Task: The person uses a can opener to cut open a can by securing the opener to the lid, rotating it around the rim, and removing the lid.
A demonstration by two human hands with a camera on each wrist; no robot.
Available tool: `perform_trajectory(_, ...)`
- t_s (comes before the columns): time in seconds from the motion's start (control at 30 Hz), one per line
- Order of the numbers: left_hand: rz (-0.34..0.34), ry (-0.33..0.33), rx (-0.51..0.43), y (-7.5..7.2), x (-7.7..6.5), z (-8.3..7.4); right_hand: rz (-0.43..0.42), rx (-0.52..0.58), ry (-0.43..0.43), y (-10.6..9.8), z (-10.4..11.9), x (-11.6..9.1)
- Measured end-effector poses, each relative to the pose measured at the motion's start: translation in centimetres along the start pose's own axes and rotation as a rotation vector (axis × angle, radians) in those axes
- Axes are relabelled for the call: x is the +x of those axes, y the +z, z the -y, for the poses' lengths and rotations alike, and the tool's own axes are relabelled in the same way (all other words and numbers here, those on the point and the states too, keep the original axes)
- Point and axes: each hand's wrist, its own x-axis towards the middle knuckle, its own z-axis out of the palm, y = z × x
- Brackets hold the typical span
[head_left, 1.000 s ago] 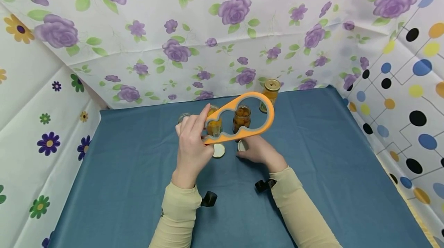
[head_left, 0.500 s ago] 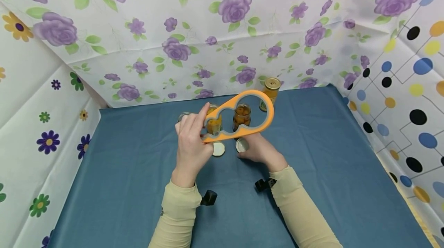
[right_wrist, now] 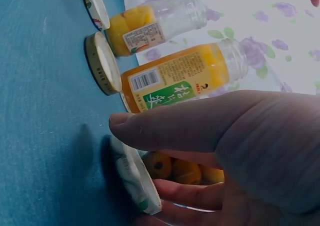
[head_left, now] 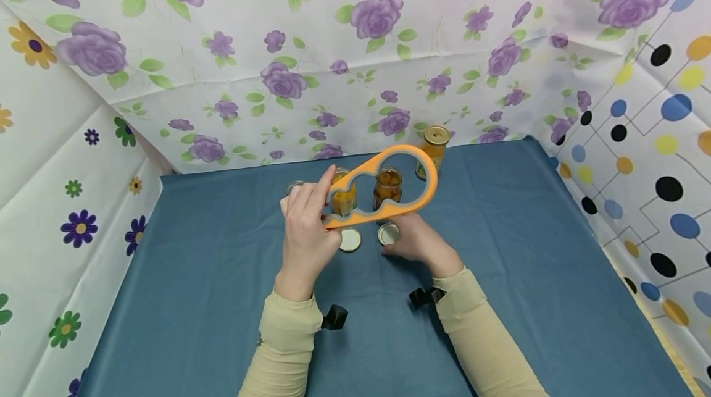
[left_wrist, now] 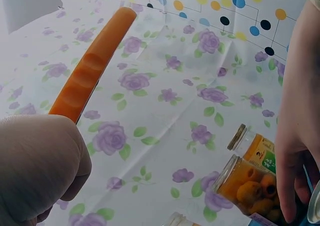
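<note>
My left hand (head_left: 307, 230) grips an orange jar opener (head_left: 430, 190) with a grey scalloped inner edge, held up above the jars. My right hand (head_left: 419, 242) is at a jar lid (head_left: 388, 234) lying white side up on the cloth. In the right wrist view the thumb stands off this lid (right_wrist: 134, 178), while fingertips touch or lie close to its far edge. Just behind is an open jar of round brownish fruit (head_left: 387, 186). Left of it, seen through the opener, stands an open jar of yellow fruit (head_left: 344, 202). Another lid (head_left: 349, 241) lies before that jar.
A jar with its gold lid on (head_left: 435, 147) stands at the back right. A further open jar (right_wrist: 132, 28), partly filled with yellow fruit, has a lid (right_wrist: 96, 7) before it; my left hand mostly hides this jar in the head view. Flowered cloth walls (head_left: 222, 131) surround the blue tablecloth (head_left: 528, 249).
The right fingers have loosened and drawn slightly right, so more of the lid shows and it lies flat. The left hand with the jar opener has barely moved.
</note>
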Motion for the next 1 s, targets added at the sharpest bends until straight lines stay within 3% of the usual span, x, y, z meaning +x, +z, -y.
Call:
perform_trajectory(0.4,-0.003,-0.002,0.006,0.0,0.0,0.1,0.033,0.082,0.014,-1.4,0.1,-0.7)
perform_trajectory(0.6,-0.016,-0.001,0.006,0.1,0.1,0.1,0.011,0.182,0.16,-4.4,-0.2,-1.8)
perform_trajectory(0.8,-0.029,-0.007,0.005,0.0,0.0,0.2,-0.203,0.293,0.178,-6.4,-1.9,-2.0)
perform_trajectory(0.9,-0.04,-0.016,0.01,-0.1,0.0,0.3,-0.414,0.379,0.195,-7.4,-3.0,-1.0)
perform_trajectory(1.0,-0.037,-0.03,0.016,-0.1,0.1,0.3,-0.662,0.555,0.235,-8.4,-4.3,0.4)
